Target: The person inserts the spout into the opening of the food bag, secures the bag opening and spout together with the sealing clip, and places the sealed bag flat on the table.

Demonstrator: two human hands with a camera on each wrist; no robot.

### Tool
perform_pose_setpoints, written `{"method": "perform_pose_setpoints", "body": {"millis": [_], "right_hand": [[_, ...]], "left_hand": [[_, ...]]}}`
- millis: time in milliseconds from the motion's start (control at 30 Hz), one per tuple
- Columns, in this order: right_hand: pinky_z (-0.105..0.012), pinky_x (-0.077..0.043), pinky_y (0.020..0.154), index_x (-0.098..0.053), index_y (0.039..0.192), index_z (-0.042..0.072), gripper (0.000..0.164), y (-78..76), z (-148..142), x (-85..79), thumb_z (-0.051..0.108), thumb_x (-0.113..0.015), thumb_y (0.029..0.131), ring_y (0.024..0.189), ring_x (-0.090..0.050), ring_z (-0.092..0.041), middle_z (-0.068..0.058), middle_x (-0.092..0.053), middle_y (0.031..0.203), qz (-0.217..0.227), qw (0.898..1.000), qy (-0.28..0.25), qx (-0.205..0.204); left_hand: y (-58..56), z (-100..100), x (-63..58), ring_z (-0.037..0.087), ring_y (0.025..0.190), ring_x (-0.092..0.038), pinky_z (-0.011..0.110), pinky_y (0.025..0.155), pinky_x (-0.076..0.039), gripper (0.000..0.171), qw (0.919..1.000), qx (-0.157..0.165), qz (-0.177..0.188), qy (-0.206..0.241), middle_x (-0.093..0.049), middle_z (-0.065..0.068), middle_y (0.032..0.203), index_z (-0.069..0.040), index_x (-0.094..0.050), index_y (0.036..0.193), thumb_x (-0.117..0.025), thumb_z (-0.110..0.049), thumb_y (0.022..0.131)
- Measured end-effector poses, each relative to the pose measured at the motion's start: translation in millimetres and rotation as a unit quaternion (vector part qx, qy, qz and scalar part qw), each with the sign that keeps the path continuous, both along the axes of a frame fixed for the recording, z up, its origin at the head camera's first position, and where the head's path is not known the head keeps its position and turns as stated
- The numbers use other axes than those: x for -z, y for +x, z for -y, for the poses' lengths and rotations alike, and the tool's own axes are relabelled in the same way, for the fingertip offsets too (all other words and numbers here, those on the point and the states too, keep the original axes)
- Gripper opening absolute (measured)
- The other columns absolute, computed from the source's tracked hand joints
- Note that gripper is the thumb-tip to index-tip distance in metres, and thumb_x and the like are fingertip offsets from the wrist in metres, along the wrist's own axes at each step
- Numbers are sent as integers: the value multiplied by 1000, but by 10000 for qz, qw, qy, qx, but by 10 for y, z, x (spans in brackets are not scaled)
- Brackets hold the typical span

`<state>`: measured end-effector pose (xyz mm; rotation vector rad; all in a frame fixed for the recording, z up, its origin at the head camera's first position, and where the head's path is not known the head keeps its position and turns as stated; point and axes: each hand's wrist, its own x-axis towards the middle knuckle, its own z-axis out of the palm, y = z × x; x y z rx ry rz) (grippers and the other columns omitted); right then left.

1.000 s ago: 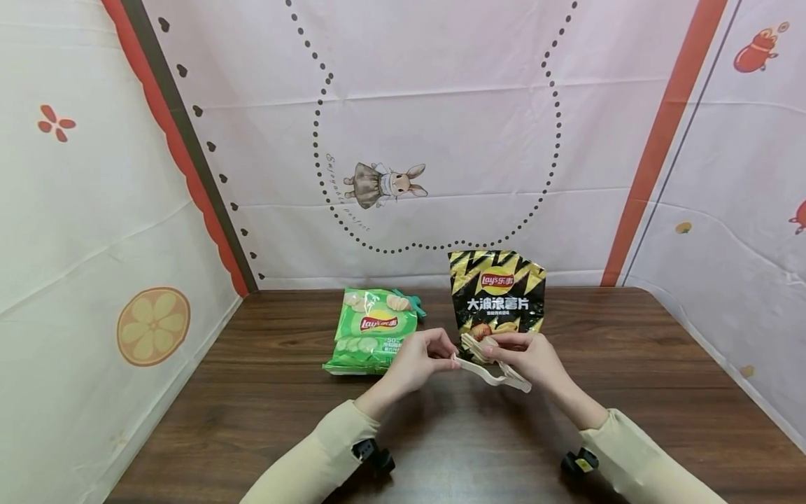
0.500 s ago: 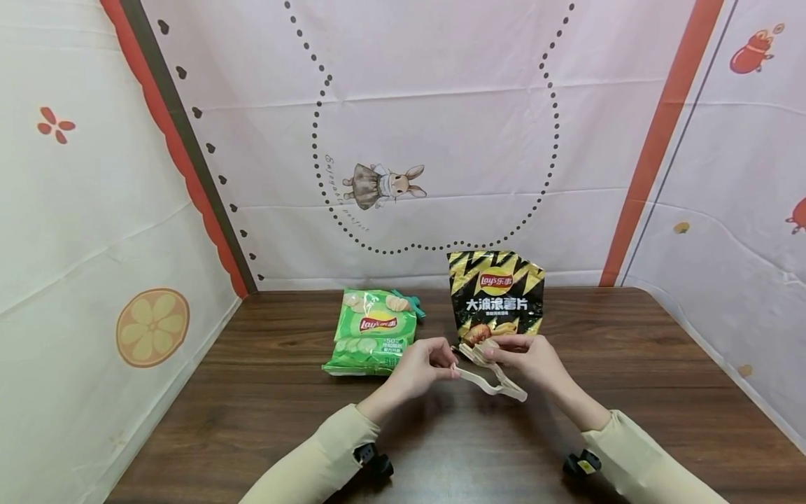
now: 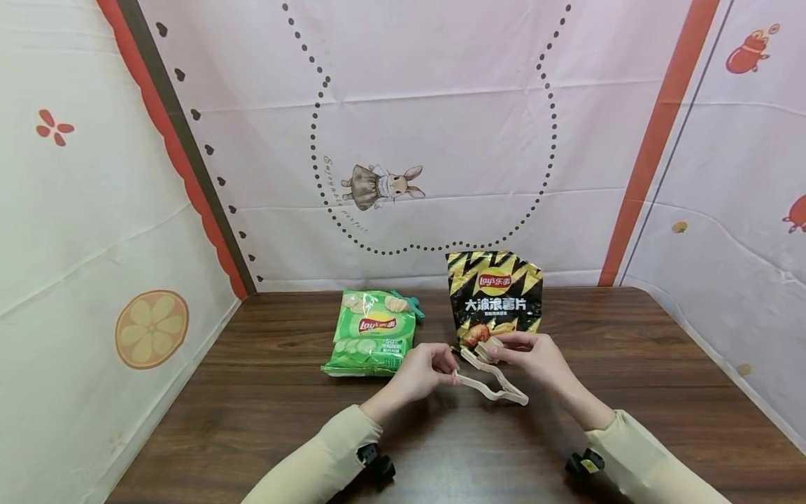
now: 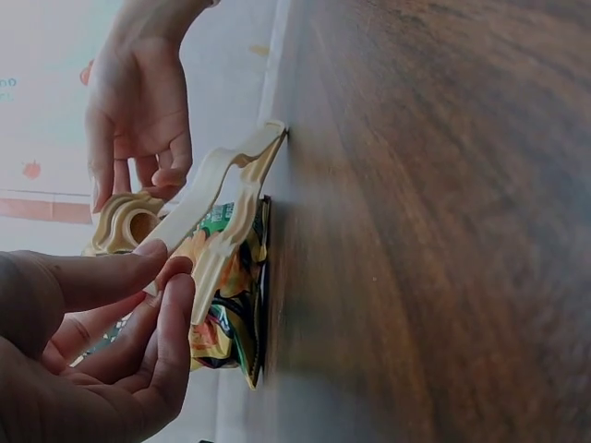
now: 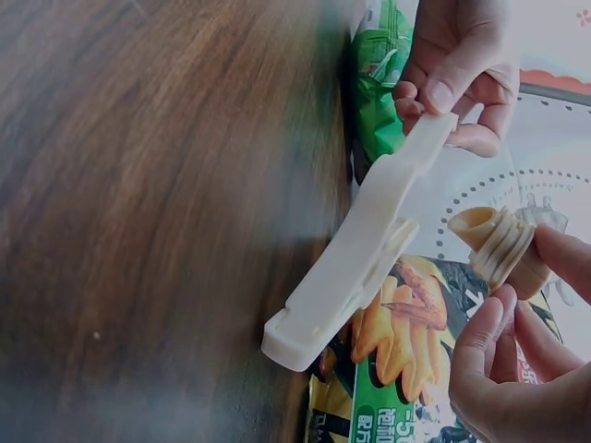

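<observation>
Pale clip: I am seeing this V-shaped clip [image 5: 362, 235] right of centre, low in the head frame; its hinged tip is pointing to the lower right and its open end is facing left.
Clip's long axis: in the right wrist frame it is running from lower left to upper right; in the left wrist frame the hinge is sitting at top centre.
Threaded spout: this short ribbed tube [image 5: 501, 245] is leaning, its hollow mouth facing the upper left of the right wrist frame.
Left hand: this hand [image 3: 423, 372] is pinching the end of one clip arm between thumb and fingers; the other arm is standing apart from it.
Right hand: this hand [image 3: 532, 358] is pinching the spout, its thumb and fingertips being only the spout's width apart.
Chip bags: a green bag [image 3: 371, 332] is lying left of the hands in the head frame, and a black-and-yellow bag [image 3: 495, 295] is standing behind them.
Wrist views: the left one is showing me both clip arms; the right one is revealing the spout's threads, which are looking too small in the head view.
</observation>
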<state>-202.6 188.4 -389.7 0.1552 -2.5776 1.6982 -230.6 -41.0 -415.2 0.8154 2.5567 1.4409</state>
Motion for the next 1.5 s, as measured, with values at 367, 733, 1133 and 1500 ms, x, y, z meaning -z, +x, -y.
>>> {"method": "perform_pose_setpoints", "body": {"millis": [367, 733, 1133, 1500], "right_hand": [[-22, -51, 71, -69, 111, 1, 42, -13, -88, 23, 30, -75, 81, 83, -63, -3, -11, -71, 102, 18, 9996, 216, 153], [-27, -53, 72, -66, 114, -2, 44, -6, -125, -41, 27, -74, 83, 80, -60, -1, -13, -69, 105, 41, 9995, 222, 231], [-29, -54, 73, -65, 116, -2, 45, 7, -161, -55, 27, -74, 83, 82, -60, 1, -15, -68, 110, 73, 9996, 163, 233], [-27, -54, 72, -65, 116, -3, 45, 14, -191, -59, 24, -74, 83, 80, -60, 1, -15, -68, 108, 57, 9997, 89, 206]], "left_hand": [[-64, 10, 80, 2, 59, -57, 20, 56, -44, 17, 9993, -134, 236, -268, -70, -1, 71, -12, -69, 74, -84, -9, 67], [-72, -44, 111, 3, 49, -55, 21, 46, -47, 16, 9977, 5, 500, -451, -68, -1, 64, -10, -70, 72, -84, -5, 66], [-51, -111, 164, 0, 50, -55, 17, 52, -44, 18, 9932, 121, 382, -1092, -64, -8, 56, -15, -69, 65, -86, -7, 63], [-29, -121, 164, 1, 51, -54, 17, 52, -43, 18, 9908, 281, 619, -1168, -64, -8, 57, -13, -70, 65, -85, -4, 63]]}}
